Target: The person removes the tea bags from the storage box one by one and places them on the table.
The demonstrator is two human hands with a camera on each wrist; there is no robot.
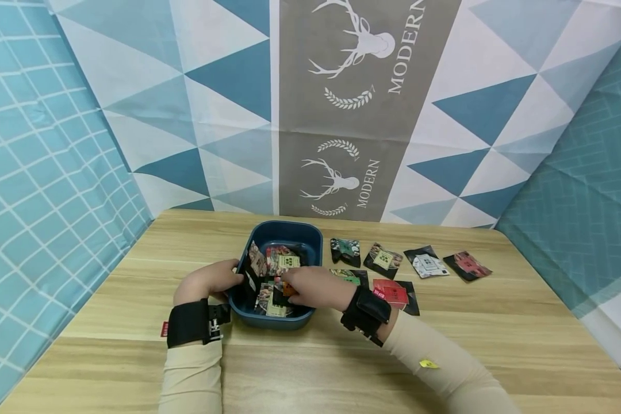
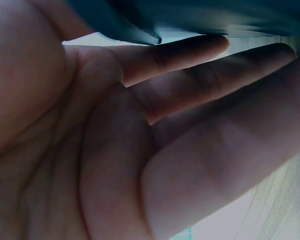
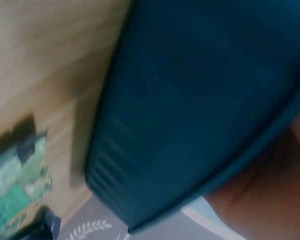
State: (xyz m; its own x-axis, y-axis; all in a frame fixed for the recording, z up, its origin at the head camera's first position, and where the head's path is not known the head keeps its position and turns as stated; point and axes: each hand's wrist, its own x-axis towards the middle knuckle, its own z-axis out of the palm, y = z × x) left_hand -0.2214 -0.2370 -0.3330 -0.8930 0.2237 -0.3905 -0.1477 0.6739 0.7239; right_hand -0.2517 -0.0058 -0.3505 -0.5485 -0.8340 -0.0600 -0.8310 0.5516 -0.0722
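One blue bin (image 1: pixel 274 322), at least four packets (image 1: pixel 288 262) inside it, the exact number hidden, six packets on one table (image 1: pixel 300 374), one left hand (image 1: pixel 209 280), one right hand (image 1: pixel 318 287), two wrist straps (image 1: pixel 188 324), two deer prints (image 1: pixel 378 44)

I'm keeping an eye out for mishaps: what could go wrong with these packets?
The tilted packet at the blue bin's left side might slide down onto the others. The right hand, apparently pinching the orange-labelled packet, could drag a neighbouring one along. Its wrist strap, close to the nearer red-labelled packet, might nudge it.
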